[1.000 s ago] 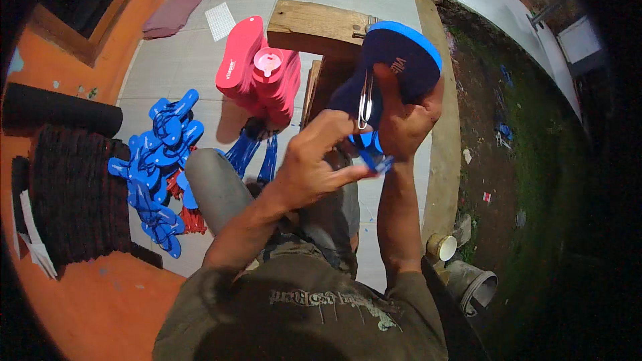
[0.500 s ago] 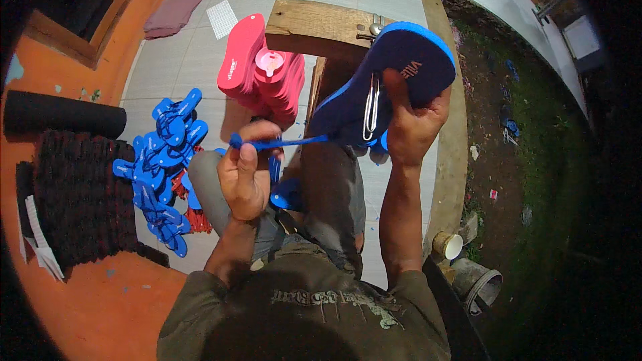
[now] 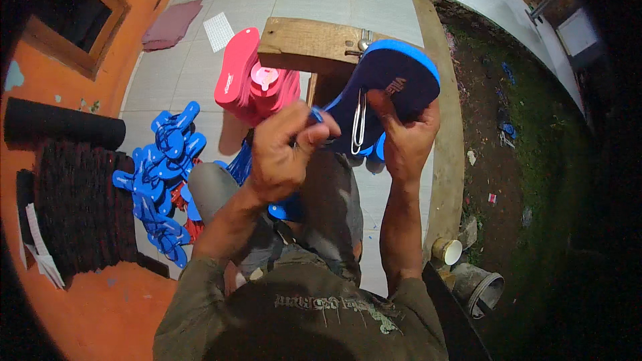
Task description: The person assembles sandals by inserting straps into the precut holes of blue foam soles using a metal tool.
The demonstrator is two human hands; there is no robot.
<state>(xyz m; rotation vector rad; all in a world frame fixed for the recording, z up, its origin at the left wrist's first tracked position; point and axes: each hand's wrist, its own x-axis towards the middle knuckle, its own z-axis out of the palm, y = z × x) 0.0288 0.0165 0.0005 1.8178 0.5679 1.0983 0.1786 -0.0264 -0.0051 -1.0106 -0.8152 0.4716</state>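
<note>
My right hand [image 3: 409,144] grips a dark blue flip-flop sole [image 3: 401,67] with a brighter blue edge, its thumb lying across the upper face. By that thumb, a bent metal wire loop [image 3: 359,124], shaped like a large paper clip, lies against the sole. Close to the sole's narrower end, my left hand [image 3: 284,154] is closed in a pinch on a blue strap [image 3: 316,115]. Only a short bit of the strap shows at the fingertips; where it meets the sole is hidden.
A wooden beam [image 3: 307,37] with a metal bolt stands beyond the sole. Left of it are stacked pink soles [image 3: 235,70] with a pink container [image 3: 265,79] on top. Blue flip-flops [image 3: 164,174] lie heaped at left, near a black roll [image 3: 63,124] and dark stacked sheets [image 3: 80,207].
My left hand has moved right and up to the sole, and the strap that was stretched between them now shows only at the fingertips. The sole has shifted slightly left and down.
</note>
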